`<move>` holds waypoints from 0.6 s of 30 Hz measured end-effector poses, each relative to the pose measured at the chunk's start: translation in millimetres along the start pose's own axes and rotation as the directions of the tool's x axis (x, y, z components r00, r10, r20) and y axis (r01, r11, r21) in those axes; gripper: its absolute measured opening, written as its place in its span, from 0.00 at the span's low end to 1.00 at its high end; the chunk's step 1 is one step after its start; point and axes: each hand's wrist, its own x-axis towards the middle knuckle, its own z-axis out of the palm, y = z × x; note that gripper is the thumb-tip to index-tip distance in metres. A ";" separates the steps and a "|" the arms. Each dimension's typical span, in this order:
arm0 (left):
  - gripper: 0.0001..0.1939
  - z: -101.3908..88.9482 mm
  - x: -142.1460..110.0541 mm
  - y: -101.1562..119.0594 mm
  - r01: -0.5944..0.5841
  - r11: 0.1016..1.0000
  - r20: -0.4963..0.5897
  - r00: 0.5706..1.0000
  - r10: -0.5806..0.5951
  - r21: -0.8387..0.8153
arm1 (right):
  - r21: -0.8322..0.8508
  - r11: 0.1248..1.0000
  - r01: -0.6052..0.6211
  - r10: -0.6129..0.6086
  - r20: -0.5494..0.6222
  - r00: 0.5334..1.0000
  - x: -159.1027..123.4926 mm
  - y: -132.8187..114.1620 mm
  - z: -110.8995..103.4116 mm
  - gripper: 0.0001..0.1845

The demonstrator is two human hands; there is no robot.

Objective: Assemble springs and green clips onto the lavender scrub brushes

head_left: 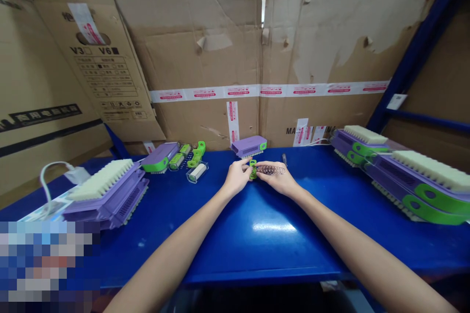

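My left hand [237,177] pinches a small green plastic clip [253,168] over the middle of the blue table [271,225]. My right hand [278,178] meets it from the right, fingers closed on a coiled metal spring [272,170] that touches the clip. Just behind the hands lies a purple housing with a green end [248,146], and a dark pen-like object [284,159] rests beside it.
Stacked purple-and-green units with pale bristle pads sit at the left [106,190] and right [404,171]. More green parts [193,154], a purple housing [160,157] and a clear small box [197,172] lie back left. Cardboard sheets [227,49] wall off the rear.
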 end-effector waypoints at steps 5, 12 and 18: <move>0.24 -2.5 2.4 -2.6 -0.043 0.994 0.032 0.999 0.040 0.102 | -0.026 0.999 -0.020 0.019 -0.036 0.999 0.2 -1.4 2.2 0.15; 0.19 -2.0 1.0 1.2 -0.068 0.989 0.072 0.996 0.059 0.131 | -0.169 0.982 0.090 -0.095 -0.023 0.995 -0.3 -2.7 0.7 0.14; 0.17 -2.3 1.9 -3.6 -0.084 0.977 0.069 0.995 0.072 0.194 | -0.293 0.951 0.095 -0.101 -0.007 0.995 0.0 -1.4 3.0 0.12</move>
